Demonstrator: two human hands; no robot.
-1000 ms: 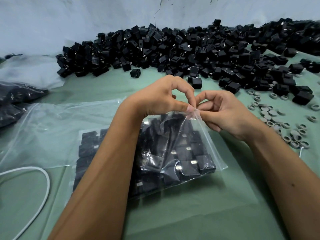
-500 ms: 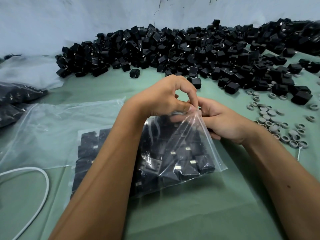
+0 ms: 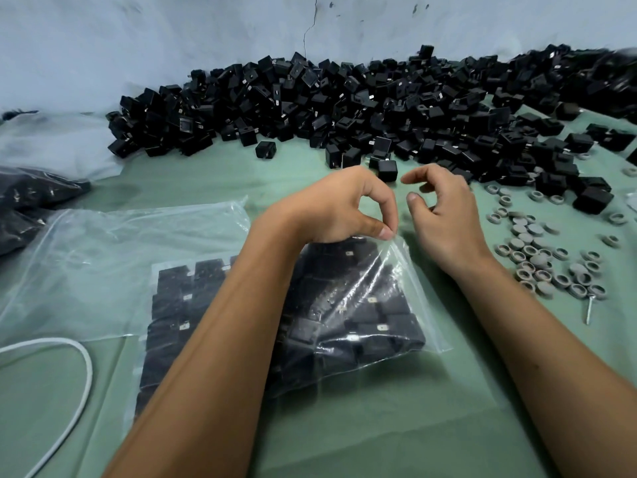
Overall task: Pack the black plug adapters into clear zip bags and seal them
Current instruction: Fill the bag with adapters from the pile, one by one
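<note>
Right now the filled zip bag [image 3: 362,305] lies on the green table [image 3: 379,426], its top corner pinched by the left hand [image 3: 337,208]. Beside it, the right hand [image 3: 444,215] hovers empty, fingers loosely curled, near the adapter pile [image 3: 344,108].

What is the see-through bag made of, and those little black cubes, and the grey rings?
The bag looks like thin glossy plastic film: clear, wrinkled, shiny. The black cubes look like hard matte plastic, some with small metal prongs. The grey rings look dull; probably rubber or plastic, hard to tell.
</note>
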